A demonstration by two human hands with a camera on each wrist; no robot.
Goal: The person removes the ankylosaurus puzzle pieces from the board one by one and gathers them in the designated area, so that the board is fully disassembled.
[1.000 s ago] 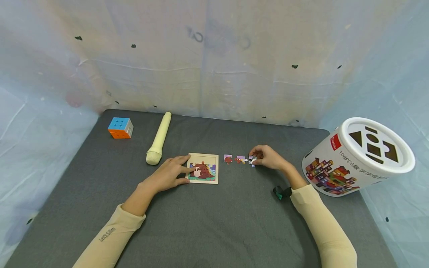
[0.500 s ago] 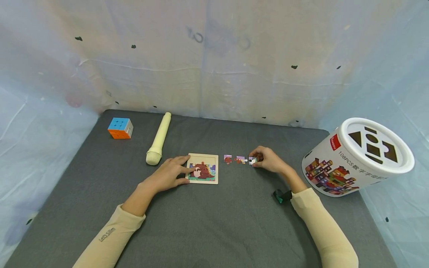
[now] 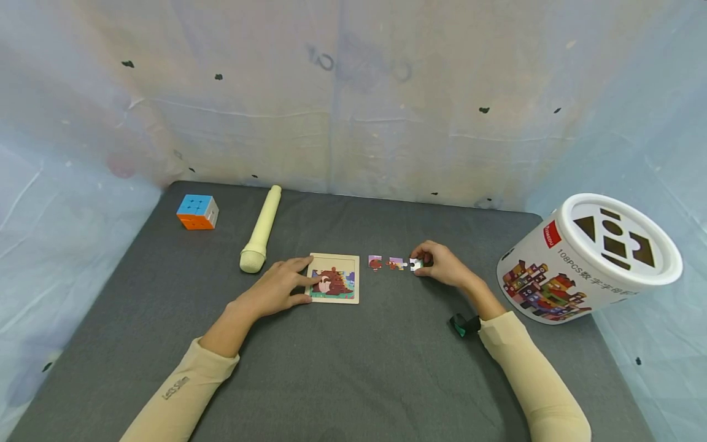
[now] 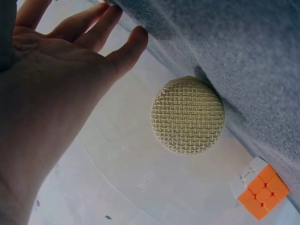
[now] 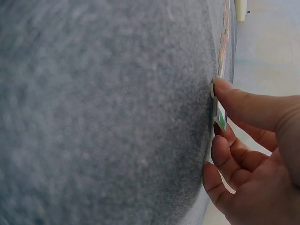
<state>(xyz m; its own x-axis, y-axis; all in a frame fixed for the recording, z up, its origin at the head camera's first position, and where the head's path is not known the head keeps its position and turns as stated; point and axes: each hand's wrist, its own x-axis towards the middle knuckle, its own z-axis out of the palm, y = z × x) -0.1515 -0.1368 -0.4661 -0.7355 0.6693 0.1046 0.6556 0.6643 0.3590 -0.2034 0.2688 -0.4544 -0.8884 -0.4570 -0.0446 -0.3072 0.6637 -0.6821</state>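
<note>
My left hand (image 3: 280,285) rests on the left side of a small wooden tray puzzle (image 3: 334,300), its fingers spread over the frame and the reddish-brown dinosaur picture. Right of the tray, two loose jigsaw pieces (image 3: 375,262) lie in a row on the dark cloth. At the end of that row, my right hand (image 3: 442,264) pinches a third puzzle piece (image 3: 415,264) between thumb and fingers. The right wrist view shows this piece (image 5: 221,114) edge-on, close to the cloth, with a green patch on it. The left fingertips are partly cut off in the left wrist view.
A pale yellow toy microphone (image 3: 262,230) lies behind my left hand. A puzzle cube (image 3: 198,212) sits at the back left. The large white block bucket (image 3: 585,264) stands right of my right arm. Dark grey cloth (image 3: 342,368) covers the table.
The puzzle piece in my right hand has turned slightly against the cloth, and more of its white part shows. My left hand stays on the tray.
</note>
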